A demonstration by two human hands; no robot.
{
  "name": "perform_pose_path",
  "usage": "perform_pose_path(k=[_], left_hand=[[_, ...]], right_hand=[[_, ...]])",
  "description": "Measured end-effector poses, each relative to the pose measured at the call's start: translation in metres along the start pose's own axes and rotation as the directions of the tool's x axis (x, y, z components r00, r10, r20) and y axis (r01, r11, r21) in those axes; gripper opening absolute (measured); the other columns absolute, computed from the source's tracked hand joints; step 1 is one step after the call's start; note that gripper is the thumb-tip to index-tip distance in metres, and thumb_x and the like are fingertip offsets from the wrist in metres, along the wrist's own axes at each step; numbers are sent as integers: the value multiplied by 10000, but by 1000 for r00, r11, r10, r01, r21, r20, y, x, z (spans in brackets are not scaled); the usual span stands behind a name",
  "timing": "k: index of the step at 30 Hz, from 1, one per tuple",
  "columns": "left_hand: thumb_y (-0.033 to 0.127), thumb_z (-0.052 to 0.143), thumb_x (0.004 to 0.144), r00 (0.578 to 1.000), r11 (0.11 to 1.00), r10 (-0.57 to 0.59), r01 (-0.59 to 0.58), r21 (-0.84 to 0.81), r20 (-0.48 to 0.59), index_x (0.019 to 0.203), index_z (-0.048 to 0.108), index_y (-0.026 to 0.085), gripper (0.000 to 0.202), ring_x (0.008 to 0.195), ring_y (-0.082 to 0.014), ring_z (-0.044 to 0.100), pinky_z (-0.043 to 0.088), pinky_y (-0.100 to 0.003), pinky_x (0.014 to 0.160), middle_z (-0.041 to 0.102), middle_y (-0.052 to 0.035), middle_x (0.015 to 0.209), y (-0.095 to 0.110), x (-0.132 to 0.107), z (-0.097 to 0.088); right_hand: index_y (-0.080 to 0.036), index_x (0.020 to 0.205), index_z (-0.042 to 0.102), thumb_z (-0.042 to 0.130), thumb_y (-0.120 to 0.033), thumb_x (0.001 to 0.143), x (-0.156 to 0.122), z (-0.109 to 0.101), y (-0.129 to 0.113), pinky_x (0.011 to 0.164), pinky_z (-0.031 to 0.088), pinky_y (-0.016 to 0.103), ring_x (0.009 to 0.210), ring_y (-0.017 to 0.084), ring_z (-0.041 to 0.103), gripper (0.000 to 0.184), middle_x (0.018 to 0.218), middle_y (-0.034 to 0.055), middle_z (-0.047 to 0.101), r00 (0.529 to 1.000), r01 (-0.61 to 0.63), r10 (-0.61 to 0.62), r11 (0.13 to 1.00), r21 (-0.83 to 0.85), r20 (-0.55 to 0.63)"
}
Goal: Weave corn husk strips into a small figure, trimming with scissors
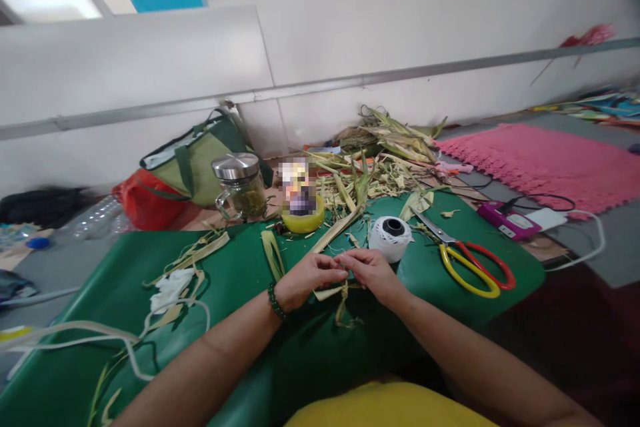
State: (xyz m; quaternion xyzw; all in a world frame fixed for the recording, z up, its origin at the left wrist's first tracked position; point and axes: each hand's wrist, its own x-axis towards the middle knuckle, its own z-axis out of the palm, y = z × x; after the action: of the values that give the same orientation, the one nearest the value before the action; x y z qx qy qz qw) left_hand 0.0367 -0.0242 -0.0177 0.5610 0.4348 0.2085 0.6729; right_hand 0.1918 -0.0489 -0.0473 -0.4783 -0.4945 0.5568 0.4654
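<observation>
My left hand (310,277) and my right hand (373,273) meet over the front part of the green cloth, with the fingers of both closed in a pinch. A dried corn husk piece (343,303), knotted and with a frayed lower end, hangs beneath the fingertips. Thin white thread (334,252) shows at the fingertips; exactly which fingers grip it is partly hidden. Just behind my right hand stands a spool of white thread (390,240). Large scissors (470,267) with one yellow and one red handle lie to the right, blades partly open.
Corn husks (395,147) are heaped at the back. A glass mug (243,190) with a metal lid, a yellow tape roll (303,221), and a green bag (200,160) stand behind. A purple power strip (510,220) sits right; a white cable (85,333) crosses the left.
</observation>
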Motion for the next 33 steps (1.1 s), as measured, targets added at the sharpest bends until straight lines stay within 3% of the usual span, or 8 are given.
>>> perform_pose_path(k=[7, 11, 14, 20, 24, 26, 30, 33], left_hand=[[398, 804, 566, 977, 962, 168, -192, -193, -133, 654, 634, 119, 338, 517, -66, 469, 364, -198, 526, 603, 16, 596, -5, 1, -1], [433, 781, 597, 992, 970, 116, -104, -221, 43, 672, 583, 131, 369, 622, -124, 607, 467, -243, 631, 689, -45, 696, -7, -2, -1], [451, 756, 605, 999, 993, 41, -38, -113, 20, 652, 572, 133, 371, 588, -125, 608, 475, -243, 614, 674, -36, 628, -8, -1, -1], [297, 670, 637, 998, 980, 68, -65, 189, -7, 547, 616, 125, 201, 485, -105, 502, 405, -224, 522, 596, 15, 500, -12, 2, -2], [200, 686, 569, 995, 972, 96, -99, 211, 22, 562, 659, 124, 81, 502, -105, 480, 390, -222, 528, 596, 31, 508, -13, -1, 0], [205, 689, 573, 994, 975, 110, -110, 195, 10, 574, 666, 125, 83, 508, -108, 485, 393, -225, 530, 601, 25, 517, -13, -2, 0], [328, 717, 608, 998, 994, 51, -46, 94, -43, 590, 656, 124, 214, 513, -116, 522, 429, -240, 549, 627, -8, 548, -11, -3, -3], [441, 753, 570, 998, 1000, 10, -9, 8, -54, 606, 652, 119, 339, 526, -110, 544, 451, -242, 579, 645, -22, 574, -10, -3, -5]], right_hand=[[-169, 875, 576, 648, -566, 674, 5, -2, 6, 361, 225, 188, 370, 57, 291, 452, 431, -108, 369, 997, -69, 72, 988, 139, -13], [-176, 922, 520, 619, -551, 706, 6, -3, 7, 383, 223, 194, 377, 61, 288, 444, 432, -116, 369, 998, -34, 44, 977, 211, -42], [-183, 956, 479, 583, -516, 751, 1, -3, 5, 403, 245, 204, 382, 69, 306, 405, 443, -117, 383, 996, 36, -19, 981, 193, -88], [-185, 1012, 481, 519, -406, 839, -12, 7, -4, 489, 335, 231, 507, 103, 434, 284, 571, -70, 447, 980, 199, -194, 971, -130, 46], [-190, 1010, 513, 535, -309, 838, -8, 13, -18, 581, 387, 257, 595, 125, 497, 210, 641, -40, 519, 956, 286, -237, 885, -367, 172], [-193, 1059, 495, 535, -305, 834, -3, 12, -24, 585, 413, 255, 601, 124, 520, 254, 677, -32, 539, 952, 287, -236, 909, -301, 195], [-210, 1159, 430, 532, -282, 790, 6, 0, -30, 505, 443, 236, 502, 67, 502, 389, 937, 23, 574, 975, 222, -219, 972, -75, 44], [-197, 1127, 457, 546, -164, 696, 7, -9, -25, 468, 438, 221, 454, 37, 473, 441, 1017, 55, 582, 978, 104, -87, 991, -81, 190]])
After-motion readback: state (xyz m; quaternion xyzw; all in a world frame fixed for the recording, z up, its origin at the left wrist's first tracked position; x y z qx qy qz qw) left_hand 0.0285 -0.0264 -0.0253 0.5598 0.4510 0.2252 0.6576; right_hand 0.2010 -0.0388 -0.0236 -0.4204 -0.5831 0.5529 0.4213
